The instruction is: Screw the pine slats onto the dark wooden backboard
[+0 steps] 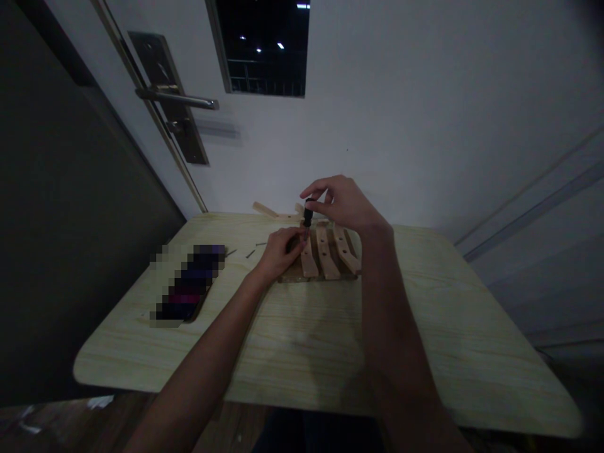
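Note:
My right hand (340, 202) is closed around the top of a small screwdriver (308, 214) with a black handle, which stands almost upright. Its tip points down at a bent wooden piece (309, 261) with drilled holes. Beside the tip, my left hand (282, 250) has its fingers pinched together; what is between them is too small and dark to make out. Two more such wooden pieces (326, 251) (346, 250) lie alongside, all on a brown wooden board (290, 275).
Several loose screws (250, 254) lie left of the board. Farther left is a phone (193, 283), blurred out. Behind, a light wooden strip (265, 209) rests near the white door (401, 126) with its metal handle (179, 97). Everything lies on a pale wood-grain table (448, 314).

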### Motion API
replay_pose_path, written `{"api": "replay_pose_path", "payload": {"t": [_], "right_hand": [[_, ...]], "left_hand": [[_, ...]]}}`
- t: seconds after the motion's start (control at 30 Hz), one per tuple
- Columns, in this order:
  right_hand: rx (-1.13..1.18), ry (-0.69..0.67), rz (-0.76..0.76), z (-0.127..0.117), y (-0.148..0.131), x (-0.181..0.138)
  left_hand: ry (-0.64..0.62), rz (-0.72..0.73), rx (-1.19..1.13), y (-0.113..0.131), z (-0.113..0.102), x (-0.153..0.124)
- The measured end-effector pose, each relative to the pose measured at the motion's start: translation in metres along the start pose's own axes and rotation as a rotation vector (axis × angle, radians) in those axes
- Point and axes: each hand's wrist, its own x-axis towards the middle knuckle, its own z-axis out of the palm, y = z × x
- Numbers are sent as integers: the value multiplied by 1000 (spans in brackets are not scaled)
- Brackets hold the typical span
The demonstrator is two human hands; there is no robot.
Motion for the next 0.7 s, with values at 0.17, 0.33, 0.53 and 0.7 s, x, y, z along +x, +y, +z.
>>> {"api": "replay_pose_path", "payload": {"t": [0.17, 0.33, 0.53, 0.7], "right_hand": [[-44, 29, 82, 3, 0, 2], [12, 24, 74, 4, -3, 2], [136, -24, -20, 1, -2, 1], [139, -79, 38, 1, 0, 0]], "left_hand": [[-6, 0, 18, 0, 0, 0], [-1, 1, -6, 2, -1, 1], [-2, 9, -15, 2, -1, 1], [-17, -14, 4, 2, -1, 1]]}}
